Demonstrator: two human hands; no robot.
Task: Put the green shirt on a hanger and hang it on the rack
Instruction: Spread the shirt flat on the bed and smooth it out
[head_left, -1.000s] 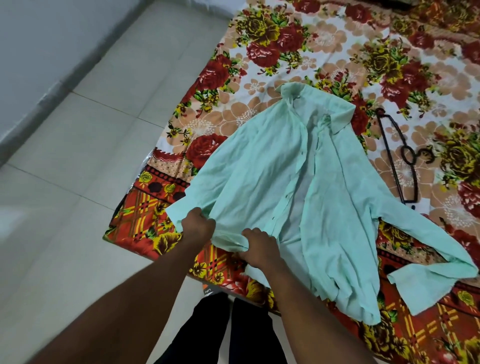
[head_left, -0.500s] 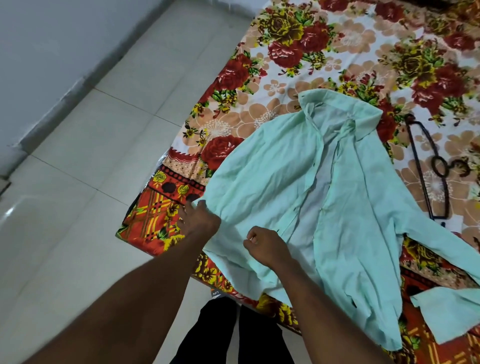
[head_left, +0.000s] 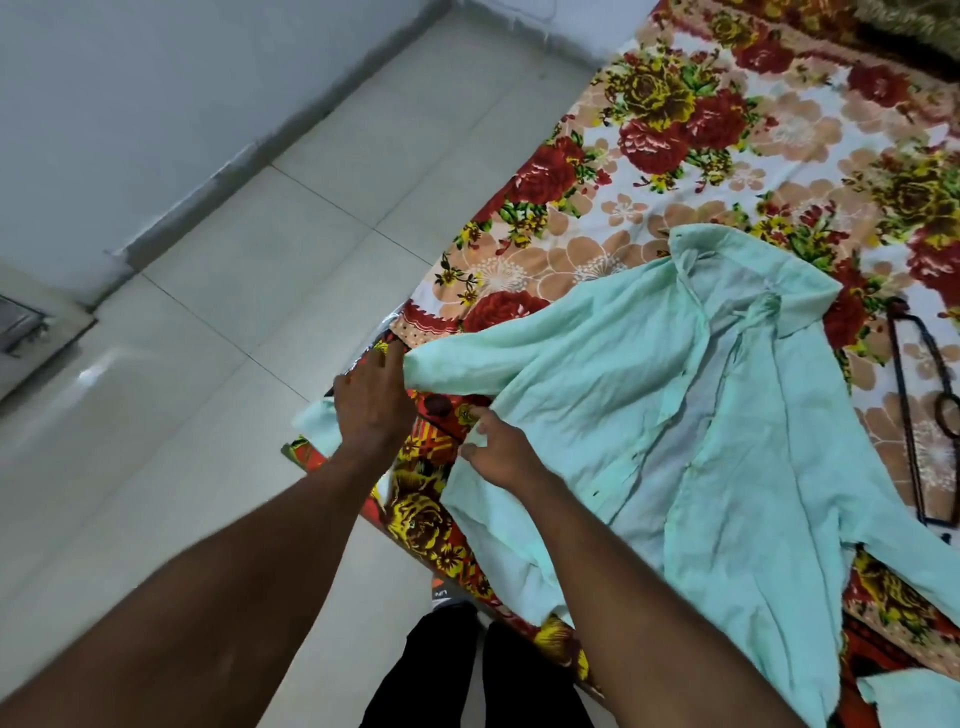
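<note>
My left hand (head_left: 371, 400) lies flat on the green shirt's (head_left: 691, 431) sleeve, fingers loosely apart | my right hand (head_left: 501, 449) pinches its hem.

Bare bedsheet (head_left: 613, 171) beyond — hanger (head_left: 906, 410) rightward

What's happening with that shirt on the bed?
A person is spreading a pale green button-up shirt flat on a red and yellow floral bedsheet. The left hand lies on the end of one sleeve near the bed's edge, and the right hand presses the shirt's front beside it. The shirt lies open, collar pointing away. A thin black hanger rests on the sheet just right of the shirt, untouched. No rack is in view.
</note>
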